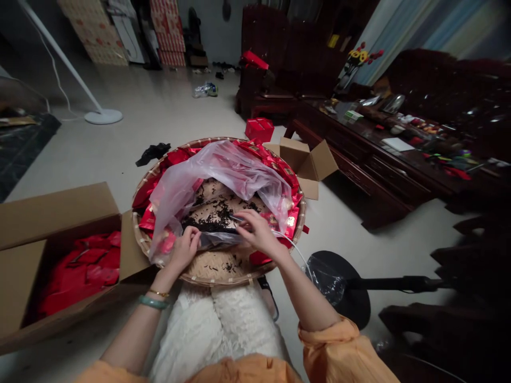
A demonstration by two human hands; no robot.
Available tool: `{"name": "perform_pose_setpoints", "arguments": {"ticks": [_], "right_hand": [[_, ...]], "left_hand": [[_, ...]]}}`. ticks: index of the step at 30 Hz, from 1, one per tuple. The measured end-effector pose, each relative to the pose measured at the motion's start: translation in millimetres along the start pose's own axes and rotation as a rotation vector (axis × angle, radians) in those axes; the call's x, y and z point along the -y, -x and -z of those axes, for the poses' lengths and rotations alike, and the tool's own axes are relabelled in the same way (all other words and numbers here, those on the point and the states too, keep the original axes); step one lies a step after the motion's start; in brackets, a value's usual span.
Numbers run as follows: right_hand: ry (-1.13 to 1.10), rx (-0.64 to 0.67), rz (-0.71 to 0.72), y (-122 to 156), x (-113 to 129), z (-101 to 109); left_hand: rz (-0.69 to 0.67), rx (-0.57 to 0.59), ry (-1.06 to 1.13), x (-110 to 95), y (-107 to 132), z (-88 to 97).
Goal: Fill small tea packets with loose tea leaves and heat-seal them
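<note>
The right hand's (255, 230) grip is closed on a slim tool (236, 217), long axis roughly crosswise, tip leftward over dark leaves (211, 219); the left hand (187, 247) pinches the plastic bag (172, 183).

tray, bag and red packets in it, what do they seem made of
Tray: probably bamboo, matte tan, with a woven floor and a lashed rim. Bag: thin plastic, likely, translucent with a sheen; it crumples and red shows through. Packets: perhaps foil or coated film, glossy red, going by their highlights.
</note>
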State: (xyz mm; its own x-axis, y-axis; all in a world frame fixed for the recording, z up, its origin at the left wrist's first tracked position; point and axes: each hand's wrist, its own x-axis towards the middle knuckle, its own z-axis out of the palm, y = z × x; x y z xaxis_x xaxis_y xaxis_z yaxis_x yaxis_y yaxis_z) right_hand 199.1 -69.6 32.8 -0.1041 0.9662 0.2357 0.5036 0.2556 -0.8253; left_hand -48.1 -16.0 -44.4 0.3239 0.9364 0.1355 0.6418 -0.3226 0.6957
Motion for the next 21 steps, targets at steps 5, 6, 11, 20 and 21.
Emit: {"name": "perform_pose_setpoints", "arguments": {"ticks": [5, 6, 11, 20, 21], "right_hand": [[0.266, 0.484, -0.258, 25.2, -28.1, 38.1], [0.344, 0.527, -0.246, 31.8, -34.7, 40.2], [0.638, 0.439, -0.287, 46.7, -55.8, 26.1], [0.837, 0.386, -0.383, 36.2, -47.6, 7.6], [0.807, 0.400, -0.356, 37.1, -48.0, 9.9]], "left_hand": [[0.011, -0.118, 0.016, -0.3, -0.1, -0.3], [0.011, -0.139, 0.018, -0.1, -0.2, -0.6], [0.007, -0.211, 0.050, -1.7, 1.1, 1.3], [-0.013, -0.104, 0.135, -10.4, 17.8, 12.2], [-0.030, -0.097, 0.120, -10.7, 21.0, 13.2]]}}
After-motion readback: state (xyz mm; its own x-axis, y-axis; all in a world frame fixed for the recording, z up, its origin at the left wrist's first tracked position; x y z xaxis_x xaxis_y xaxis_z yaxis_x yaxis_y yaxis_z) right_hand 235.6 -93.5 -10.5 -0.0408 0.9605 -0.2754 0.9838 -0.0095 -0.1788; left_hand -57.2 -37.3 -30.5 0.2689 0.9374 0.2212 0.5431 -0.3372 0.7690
